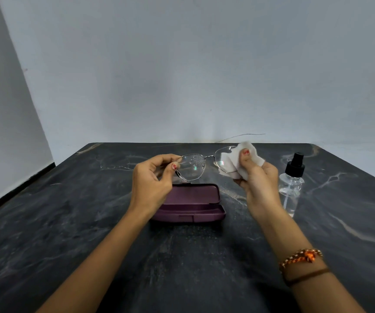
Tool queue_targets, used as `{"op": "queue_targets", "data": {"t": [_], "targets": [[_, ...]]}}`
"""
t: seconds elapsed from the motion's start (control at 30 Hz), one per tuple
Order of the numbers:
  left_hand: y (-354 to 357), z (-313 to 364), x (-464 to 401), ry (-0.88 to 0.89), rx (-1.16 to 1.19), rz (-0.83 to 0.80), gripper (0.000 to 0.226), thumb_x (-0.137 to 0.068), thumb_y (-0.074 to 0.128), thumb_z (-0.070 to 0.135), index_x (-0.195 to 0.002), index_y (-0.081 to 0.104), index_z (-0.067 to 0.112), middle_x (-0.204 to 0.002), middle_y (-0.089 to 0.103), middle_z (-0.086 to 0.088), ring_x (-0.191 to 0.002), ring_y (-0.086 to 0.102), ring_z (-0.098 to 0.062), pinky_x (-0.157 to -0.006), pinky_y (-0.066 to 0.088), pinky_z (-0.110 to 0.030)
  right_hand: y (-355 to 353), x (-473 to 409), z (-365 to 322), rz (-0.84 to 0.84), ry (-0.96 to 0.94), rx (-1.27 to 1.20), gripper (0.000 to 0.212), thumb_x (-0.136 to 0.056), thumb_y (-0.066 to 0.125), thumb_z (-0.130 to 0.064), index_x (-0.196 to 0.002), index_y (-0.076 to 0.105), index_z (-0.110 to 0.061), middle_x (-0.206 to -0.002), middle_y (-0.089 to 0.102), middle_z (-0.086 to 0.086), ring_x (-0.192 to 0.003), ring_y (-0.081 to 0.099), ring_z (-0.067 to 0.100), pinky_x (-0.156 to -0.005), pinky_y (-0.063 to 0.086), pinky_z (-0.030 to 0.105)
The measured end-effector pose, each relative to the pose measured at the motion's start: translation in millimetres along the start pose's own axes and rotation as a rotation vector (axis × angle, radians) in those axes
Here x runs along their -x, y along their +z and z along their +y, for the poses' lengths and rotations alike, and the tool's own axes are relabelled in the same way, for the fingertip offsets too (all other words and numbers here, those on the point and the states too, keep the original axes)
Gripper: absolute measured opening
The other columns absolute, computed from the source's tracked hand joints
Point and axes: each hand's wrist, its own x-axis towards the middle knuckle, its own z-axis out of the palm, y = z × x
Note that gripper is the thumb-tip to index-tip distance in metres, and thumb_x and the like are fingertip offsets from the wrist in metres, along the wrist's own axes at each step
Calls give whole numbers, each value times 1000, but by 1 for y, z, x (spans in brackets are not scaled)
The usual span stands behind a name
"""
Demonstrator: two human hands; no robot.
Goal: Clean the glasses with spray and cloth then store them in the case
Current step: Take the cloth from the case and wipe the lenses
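Thin metal-framed glasses [193,167] are held up above the table. My left hand [153,177] pinches the frame at the left lens's outer edge; droplets dot that lens. My right hand [257,181] grips a white cloth [242,158] pressed around the right lens, thumb on top. One temple arm sticks out far to the right. Below the glasses, a purple case [193,203] lies open on the dark marble table [69,222]. A clear spray bottle [291,184] with a black nozzle stands just right of my right hand.
A grey wall rises right behind the table's far edge. The left table edge runs diagonally beside a white wall with a dark skirting. A bracelet and a band sit on my right wrist.
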Motion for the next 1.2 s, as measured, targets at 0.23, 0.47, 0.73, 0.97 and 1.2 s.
{"op": "queue_targets", "data": {"t": [0.23, 0.47, 0.73, 0.97, 1.2], "targets": [[-2, -5, -4, -40, -1, 193, 24, -82, 58, 2, -79, 63, 26, -78, 65, 7, -67, 61, 9, -60, 45, -3, 12, 3, 6, 150, 133, -397, 13, -92, 48, -23, -83, 55, -17, -81, 65, -1, -70, 64, 12, -54, 55, 25], [12, -4, 7, -31, -1, 290, 22, -84, 56, 0, -83, 62, 21, -81, 64, 11, -72, 61, 12, -63, 45, -2, 32, 15, 26, 105, 278, -526, 17, -93, 45, -28, -88, 54, -15, -88, 64, 5, -78, 64, 17, -69, 55, 33], [21, -2, 18, 19, -62, 228, 25, -82, 58, -1, -91, 62, 22, -90, 67, -3, -86, 66, -12, -77, 52, -22, 41, 26, 31, -4, 303, -647, 23, -95, 40, -26, -90, 57, -11, -67, 75, 2, -65, 71, 13, -56, 59, 29], [21, -5, 18, 61, -100, 213, 26, -80, 58, -3, -93, 64, 19, -90, 68, -6, -88, 66, -21, -80, 53, -36, 42, 28, 32, -96, 332, -666, 25, -95, 39, -28, -99, 58, -12, -78, 75, 4, -79, 71, 18, -69, 58, 33], [22, -1, 20, 197, -176, 148, 19, -78, 59, 2, -92, 68, 9, -85, 63, 9, -85, 65, -18, -75, 55, -35, 41, 29, 34, -139, 272, -503, 16, -92, 45, -9, -93, 61, -10, -78, 74, 3, -73, 71, 13, -66, 59, 25]]}}
